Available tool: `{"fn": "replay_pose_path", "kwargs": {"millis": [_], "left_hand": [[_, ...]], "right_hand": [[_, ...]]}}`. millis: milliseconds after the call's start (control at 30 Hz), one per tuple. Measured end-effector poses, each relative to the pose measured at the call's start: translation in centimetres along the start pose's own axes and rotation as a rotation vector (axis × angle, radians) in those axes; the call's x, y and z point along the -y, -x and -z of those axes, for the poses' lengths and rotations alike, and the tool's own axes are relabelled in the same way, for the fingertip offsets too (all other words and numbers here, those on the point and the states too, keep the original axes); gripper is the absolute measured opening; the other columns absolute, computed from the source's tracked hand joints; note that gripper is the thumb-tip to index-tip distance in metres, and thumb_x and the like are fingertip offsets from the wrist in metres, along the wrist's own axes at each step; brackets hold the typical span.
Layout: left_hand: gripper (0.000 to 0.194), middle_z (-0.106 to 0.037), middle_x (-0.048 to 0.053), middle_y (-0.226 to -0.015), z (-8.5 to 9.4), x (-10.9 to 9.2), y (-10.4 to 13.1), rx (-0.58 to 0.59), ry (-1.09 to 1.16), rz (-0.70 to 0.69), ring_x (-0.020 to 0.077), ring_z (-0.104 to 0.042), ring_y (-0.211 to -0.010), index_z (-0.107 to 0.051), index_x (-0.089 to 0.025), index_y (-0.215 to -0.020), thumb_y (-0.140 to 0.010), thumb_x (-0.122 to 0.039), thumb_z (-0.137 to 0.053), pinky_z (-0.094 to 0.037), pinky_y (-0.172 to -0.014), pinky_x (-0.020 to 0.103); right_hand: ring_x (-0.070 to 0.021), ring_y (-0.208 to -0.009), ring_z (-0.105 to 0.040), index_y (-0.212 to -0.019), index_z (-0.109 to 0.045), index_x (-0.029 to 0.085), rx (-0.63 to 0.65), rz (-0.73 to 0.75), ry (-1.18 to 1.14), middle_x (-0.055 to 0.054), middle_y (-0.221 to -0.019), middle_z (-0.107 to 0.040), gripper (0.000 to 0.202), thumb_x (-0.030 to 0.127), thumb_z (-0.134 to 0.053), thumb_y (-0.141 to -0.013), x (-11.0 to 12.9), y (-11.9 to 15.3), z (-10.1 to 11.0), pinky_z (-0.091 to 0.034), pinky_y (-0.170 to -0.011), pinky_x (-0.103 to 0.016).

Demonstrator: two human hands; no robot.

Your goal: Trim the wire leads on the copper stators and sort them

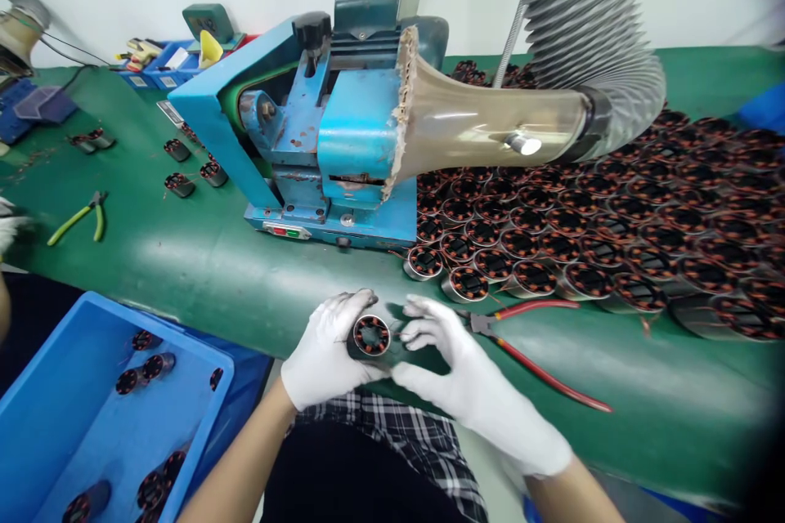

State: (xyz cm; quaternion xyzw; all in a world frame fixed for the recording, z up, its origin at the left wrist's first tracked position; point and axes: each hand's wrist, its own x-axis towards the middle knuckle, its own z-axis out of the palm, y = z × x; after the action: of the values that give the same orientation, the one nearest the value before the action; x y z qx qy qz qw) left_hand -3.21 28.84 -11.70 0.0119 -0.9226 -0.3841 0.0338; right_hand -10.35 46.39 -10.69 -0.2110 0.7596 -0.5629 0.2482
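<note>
My left hand [325, 351], in a white glove, is wrapped round a motor stator [357, 346] near the table's front edge. The stator is a short metal cylinder with copper windings round an open middle, and its top faces up toward me. To its right, my right hand [457, 368], also gloved in white, has its fingers curved and apart, with nothing seen between them. Just beyond the right fingertips lie red-handled cutting pliers [482, 324], jaws toward the hands.
A blue belt machine [359, 118] with a clear duct [478, 127] stands behind my hands. Rows of stators [533, 278] fill the right side. At lower left, a blue bin [79, 417] holds several stators. Green-handled pliers [98, 216] lie left, near another person's gloved hand [7, 229].
</note>
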Motion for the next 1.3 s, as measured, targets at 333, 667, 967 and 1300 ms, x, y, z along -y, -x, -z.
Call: {"fn": "replay_pose_path", "kwargs": {"millis": [333,667,967,1300], "left_hand": [[0.053,-0.063,0.002,-0.099,0.2,-0.3,-0.8,-0.024,0.143,0.045,0.0228,-0.058,-0.091,-0.055,-0.022,-0.1,-0.053,-0.019,-0.078,-0.045,-0.083,0.036],[0.051,-0.06,0.002,-0.095,0.1,-0.4,-0.6,-0.006,0.077,0.023,0.0229,-0.055,-0.091,-0.052,-0.022,-0.097,-0.054,-0.028,-0.077,-0.042,-0.081,0.036],[0.045,-0.059,0.0,-0.09,0.2,-0.2,-0.4,-0.004,0.114,0.009,0.0195,-0.055,-0.087,-0.05,-0.021,-0.091,-0.055,-0.027,-0.077,-0.039,-0.083,0.034],[0.052,-0.059,0.001,-0.088,-0.1,-0.1,-0.5,-0.028,0.107,0.018,0.0204,-0.055,-0.082,-0.051,-0.02,-0.093,-0.05,-0.025,-0.08,-0.041,-0.075,0.032]], "right_hand": [[-0.0115,-0.04,-0.044,-0.064,-0.052,0.019,-0.142,-0.211,-0.225,0.002,-0.047,-0.051,0.028,0.043,-0.057,-0.077,1.1,-4.1,-2.4,-0.034,-0.041,-0.025],[-0.013,-0.058,-0.044,-0.091,-0.058,0.02,0.005,-0.177,-0.762,0.004,-0.056,-0.044,0.024,0.039,-0.06,-0.076,1.7,-2.8,-0.5,-0.038,-0.059,-0.028],[-0.0184,-0.073,-0.052,-0.091,-0.062,0.021,-0.004,0.203,0.624,-0.003,-0.076,-0.059,0.012,0.024,-0.052,-0.084,2.4,-1.3,0.3,-0.037,-0.073,-0.033],[-0.0153,-0.079,-0.052,-0.061,-0.051,0.019,0.063,0.113,0.05,-0.002,-0.082,-0.055,0.023,0.025,-0.048,-0.083,4.1,-3.1,-0.7,-0.041,-0.073,-0.027]]}}
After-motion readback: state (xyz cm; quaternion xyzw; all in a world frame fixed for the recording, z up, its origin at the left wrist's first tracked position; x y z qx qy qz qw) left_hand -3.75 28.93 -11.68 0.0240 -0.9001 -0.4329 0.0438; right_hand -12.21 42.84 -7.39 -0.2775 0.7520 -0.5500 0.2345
